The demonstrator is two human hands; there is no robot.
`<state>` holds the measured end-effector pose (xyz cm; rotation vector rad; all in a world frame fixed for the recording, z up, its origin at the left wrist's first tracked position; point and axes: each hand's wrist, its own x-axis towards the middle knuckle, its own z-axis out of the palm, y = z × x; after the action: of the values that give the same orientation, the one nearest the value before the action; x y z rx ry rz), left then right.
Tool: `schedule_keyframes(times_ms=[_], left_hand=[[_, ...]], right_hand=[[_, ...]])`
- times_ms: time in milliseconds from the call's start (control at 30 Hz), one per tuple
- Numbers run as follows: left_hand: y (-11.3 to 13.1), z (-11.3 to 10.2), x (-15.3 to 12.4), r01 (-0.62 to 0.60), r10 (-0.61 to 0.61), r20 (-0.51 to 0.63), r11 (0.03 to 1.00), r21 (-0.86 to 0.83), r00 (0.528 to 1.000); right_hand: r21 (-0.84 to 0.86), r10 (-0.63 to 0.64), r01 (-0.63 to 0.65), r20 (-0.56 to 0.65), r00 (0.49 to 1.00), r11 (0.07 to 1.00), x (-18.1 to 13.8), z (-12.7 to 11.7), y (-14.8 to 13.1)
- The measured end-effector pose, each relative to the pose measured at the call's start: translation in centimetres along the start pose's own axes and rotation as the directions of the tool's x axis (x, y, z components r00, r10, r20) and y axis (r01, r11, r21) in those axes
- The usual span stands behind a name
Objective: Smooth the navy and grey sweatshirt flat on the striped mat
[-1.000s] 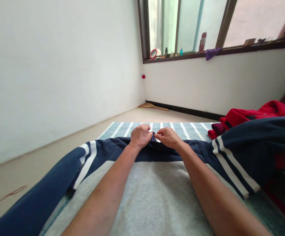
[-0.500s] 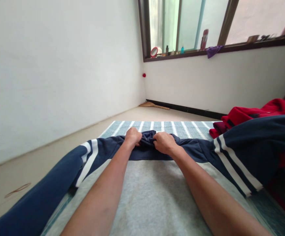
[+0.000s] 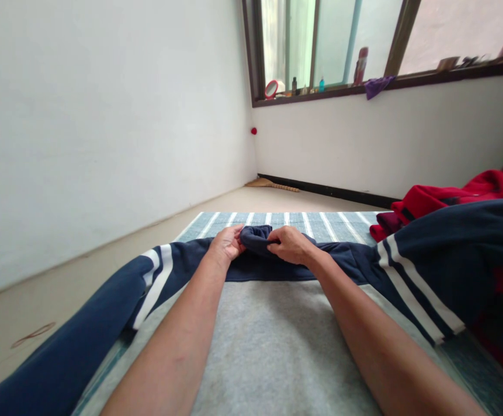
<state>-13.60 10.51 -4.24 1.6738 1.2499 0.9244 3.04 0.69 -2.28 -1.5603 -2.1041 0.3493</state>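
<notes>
A sweatshirt (image 3: 272, 341) with a grey body, navy shoulders and white-striped navy sleeves lies flat on a striped mat (image 3: 320, 224). Its navy collar or hood (image 3: 255, 238) is bunched up at the far edge. My left hand (image 3: 226, 245) grips that bunch from the left, fingers curled. From the right, my right hand (image 3: 291, 245) pinches the same fabric. Both forearms reach out over the grey body. The left sleeve (image 3: 73, 341) runs off the mat onto the floor; the right sleeve (image 3: 442, 260) drapes over a pile.
Red clothes (image 3: 446, 199) are heaped at the right, partly under the navy sleeve. A hand broom (image 3: 272, 185) lies by the far wall. The window sill (image 3: 364, 86) holds bottles, a small mirror and a purple cloth. White wall to the left, beige floor (image 3: 38, 300) beside the mat.
Both hands went from pinching at the neckline to gathering the navy fabric. The bunch now stands higher between them, and they have shifted slightly toward the far edge.
</notes>
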Motion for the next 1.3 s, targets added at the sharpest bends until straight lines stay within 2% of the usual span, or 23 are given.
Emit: schedule_keyframes(times_ms=[133, 233, 267, 333, 433, 533, 600, 667, 767, 900, 967, 1067, 1167, 1300], left_hand=[[0.1, -0.1, -0.7, 0.123, -0.12, 0.043, 0.989, -0.077, 0.992], [0.1, -0.1, -1.1, 0.142, -0.139, 0.043, 0.987, -0.075, 0.989], [0.1, -0.1, -1.1, 0.119, -0.119, 0.025, 0.993, -0.016, 0.993], [0.1, 0.0, -1.1, 0.062, -0.052, -0.05, 0.972, 0.229, 0.997], [0.6, 0.1, -1.0, 0.052, 0.066, -0.175, 0.8, 0.597, 0.982], [1.6, 0.4, -1.0, 0.059, 0.156, -0.226, 0.687, 0.724, 0.961], [2.4, 0.8, -1.3, 0.01, 0.217, -0.191, 0.636, 0.771, 0.957], [3.0, 1.2, -1.6, -0.052, 0.235, -0.11, 0.59, 0.806, 0.966], [3.4, 1.6, -2.1, -0.063, 0.167, -0.03, 0.525, 0.848, 0.985], [3.5, 1.6, -2.3, -0.041, 0.133, -0.025, 0.472, 0.881, 0.991], [3.7, 1.4, -2.2, -0.062, 0.157, -0.014, 0.467, 0.882, 0.987], [4.2, 0.9, -2.2, -0.099, 0.192, 0.007, 0.474, 0.875, 0.981], [4.7, 0.5, -2.2, -0.149, 0.22, 0.042, 0.497, 0.855, 0.975], [5.0, 0.4, -2.4, -0.231, 0.258, 0.103, 0.541, 0.809, 0.961]], right_hand=[[0.041, -0.08, 0.077, 0.084, 0.993, 0.996, -0.3, -0.4, -0.4], [0.039, -0.095, 0.091, 0.135, 0.986, 0.995, -0.4, -0.5, -0.7], [0.039, -0.097, 0.092, 0.148, 0.984, 0.995, -0.4, -0.5, -0.7], [0.043, -0.1, 0.094, 0.164, 0.981, 0.995, -0.3, -0.4, -0.6], [0.05, -0.104, 0.097, 0.172, 0.98, 0.994, -0.3, -0.4, -0.5], [0.075, -0.105, 0.093, 0.176, 0.979, 0.993, -0.2, -0.4, -0.4], [0.089, -0.102, 0.087, 0.18, 0.978, 0.992, -0.2, -0.5, -0.4], [0.095, -0.095, 0.078, 0.183, 0.978, 0.992, -0.2, -0.6, -0.4], [0.109, -0.088, 0.068, 0.194, 0.977, 0.992, -0.3, -0.7, -0.5], [0.145, -0.094, 0.066, 0.198, 0.976, 0.987, -0.3, -0.7, -0.2], [0.213, -0.09, 0.055, 0.157, 0.984, 0.975, -0.2, -0.6, 0.1], [0.3, 0.034, -0.019, -0.045, 0.998, 0.954, 0.3, -0.1, 1.0], [0.283, 0.194, -0.127, -0.223, 0.955, 0.951, 0.8, 0.7, 1.8], [0.244, 0.215, -0.161, -0.211, 0.954, 0.956, 1.1, 1.5, 2.3]])
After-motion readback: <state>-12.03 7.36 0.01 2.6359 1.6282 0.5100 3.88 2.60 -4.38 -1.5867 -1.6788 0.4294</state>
